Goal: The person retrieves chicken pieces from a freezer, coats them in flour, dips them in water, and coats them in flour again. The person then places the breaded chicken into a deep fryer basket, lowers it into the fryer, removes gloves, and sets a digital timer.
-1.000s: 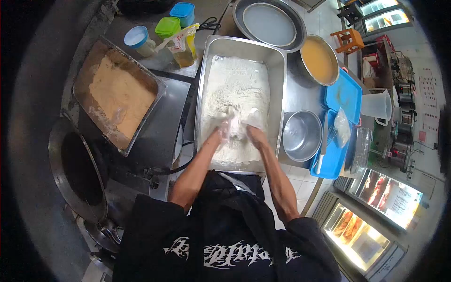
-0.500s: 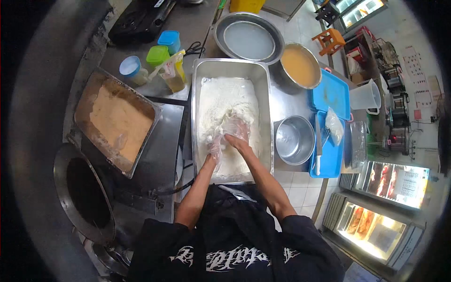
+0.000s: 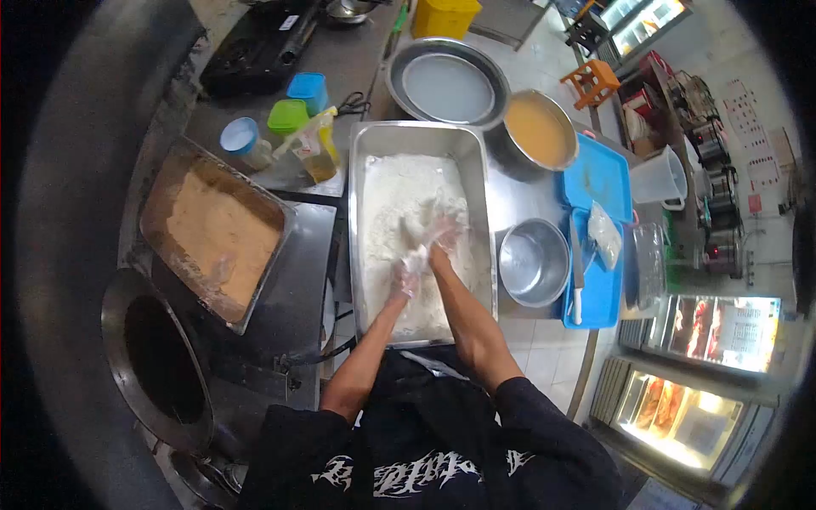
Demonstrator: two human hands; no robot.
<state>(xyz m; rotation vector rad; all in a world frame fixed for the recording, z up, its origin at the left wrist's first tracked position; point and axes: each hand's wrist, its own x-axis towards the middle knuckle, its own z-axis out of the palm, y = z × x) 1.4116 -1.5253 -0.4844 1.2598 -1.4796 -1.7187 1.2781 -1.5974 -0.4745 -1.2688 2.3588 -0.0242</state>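
Note:
A deep steel tray holds a bed of white flour-like powder. Both hands are in it, in thin clear gloves dusted white. My left hand is over the powder left of the tray's middle. Just up and to the right, my right hand touches the powder. The fingers of both are blurred, and whether they hold anything is not clear.
A tray of tan powder and a wok are on the left. Right of the steel tray stand an empty metal pot, a bowl of orange liquid and a blue tray with a knife. A basin of cloudy liquid is beyond.
The hands were apart in the powder, came together near the tray's middle, and are now slightly apart, with the right one farther forward. The view has shifted, showing more of the far table.

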